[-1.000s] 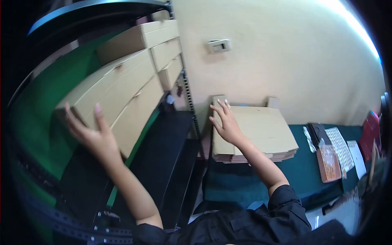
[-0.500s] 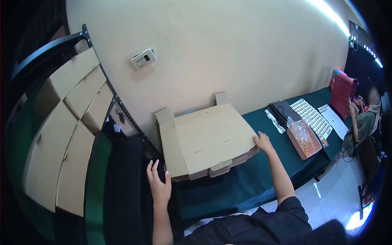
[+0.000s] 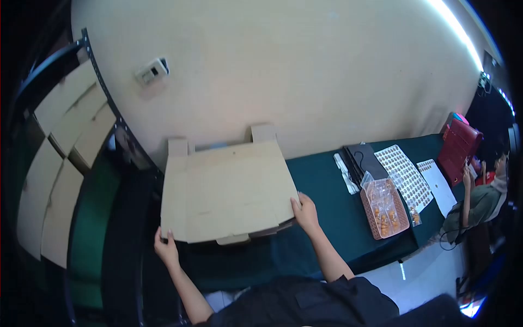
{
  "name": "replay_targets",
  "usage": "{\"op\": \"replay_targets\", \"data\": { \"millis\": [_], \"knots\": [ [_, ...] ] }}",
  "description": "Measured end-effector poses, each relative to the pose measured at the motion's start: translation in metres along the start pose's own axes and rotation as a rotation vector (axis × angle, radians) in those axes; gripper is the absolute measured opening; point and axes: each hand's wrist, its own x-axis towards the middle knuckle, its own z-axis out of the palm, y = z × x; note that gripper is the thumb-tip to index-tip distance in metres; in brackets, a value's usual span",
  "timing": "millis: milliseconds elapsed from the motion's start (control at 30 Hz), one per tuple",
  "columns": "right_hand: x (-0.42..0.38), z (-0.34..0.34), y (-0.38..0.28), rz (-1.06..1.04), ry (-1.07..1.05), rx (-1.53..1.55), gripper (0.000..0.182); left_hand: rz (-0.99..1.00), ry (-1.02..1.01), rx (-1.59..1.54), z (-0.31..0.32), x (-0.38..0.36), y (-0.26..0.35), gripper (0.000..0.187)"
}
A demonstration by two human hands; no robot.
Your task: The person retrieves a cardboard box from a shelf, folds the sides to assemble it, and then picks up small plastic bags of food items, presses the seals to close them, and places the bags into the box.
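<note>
Between 7 and 8 o'clock in my view, I see the left hand [image 3: 166, 252] pinching the near-left corner of the flat cardboard [image 3: 231, 191] in its fingers, and between 4 and 5 the right hand [image 3: 306, 214] pinching its right edge. The cardboard sits just off centre toward 8, over the green-draped tabletop [image 3: 321, 177]. Farther out, I make out a pink basket [image 3: 370, 220] near 4 and a wall switch [image 3: 152, 72] around 10.
</note>
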Motion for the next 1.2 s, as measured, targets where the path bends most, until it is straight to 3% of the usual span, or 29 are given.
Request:
{"op": "replay_targets", "data": {
  "millis": [67, 233, 333, 367, 433, 567, 633, 667, 700, 767, 833, 900, 967, 1067, 1200],
  "knots": [
    [-0.003, 0.007, 0.004, -0.151, 0.217, -0.145, 0.042, -0.042, 0.031, 0.087, -0.005, -0.008, 0.034, 0.036],
    [-0.017, -0.010, -0.013, -0.263, 0.190, -0.111, 0.039, 0.035, 0.112, -0.137, 0.004, -0.029, 0.088, 0.031],
    [-0.015, -0.005, -0.008, -0.118, 0.246, 0.410, 0.034, 0.317, 0.148, 0.100, 0.015, -0.054, 0.144, 0.025],
    [-0.013, -0.009, -0.010, -0.127, 0.262, 0.421, 0.034, 0.450, 0.154, 0.165, 0.020, -0.065, 0.162, 0.022],
    [-0.007, -0.029, -0.015, 0.045, 0.261, 0.844, 0.033, 0.625, 0.191, 0.129, 0.026, -0.083, 0.185, 0.019],
    [0.002, -0.076, 0.012, 0.033, 0.496, 0.674, 0.033, 0.746, 0.127, -0.024, 0.041, -0.105, 0.212, 0.018],
    [0.009, -0.096, 0.034, -0.001, 0.634, 0.734, 0.034, 0.732, -0.061, -0.136, 0.058, -0.118, 0.213, 0.018],
    [0.011, -0.107, 0.048, -0.008, 0.699, 0.737, 0.034, 0.828, -0.087, -0.174, 0.071, -0.126, 0.213, 0.022],
    [0.014, -0.116, 0.058, -0.007, 0.832, 0.747, 0.033, 0.826, -0.093, -0.180, 0.084, -0.137, 0.216, 0.022],
    [0.013, -0.142, 0.077, -0.022, 0.909, 0.688, 0.034, 0.757, -0.291, -0.434, 0.108, -0.160, 0.224, 0.026],
    [0.010, -0.170, 0.099, 0.035, 0.952, 0.662, 0.034, 0.688, -0.286, -0.483, 0.134, -0.174, 0.228, 0.033],
    [0.007, -0.191, 0.113, 0.089, 0.981, 0.628, 0.034, 0.337, -0.389, -0.545, 0.156, -0.187, 0.234, 0.038],
    [0.007, -0.219, 0.127, 0.036, 0.891, 0.503, 0.035, 0.306, -0.404, -0.524, 0.182, -0.204, 0.247, 0.038],
    [0.015, -0.249, 0.157, -0.008, 0.902, 0.365, 0.035, 0.313, -0.358, -0.330, 0.238, -0.239, 0.255, 0.014],
    [0.016, -0.270, 0.190, 0.046, 0.839, 0.292, 0.034, 0.376, -0.500, -0.226, 0.288, -0.285, 0.240, 0.017]
  ]
}}
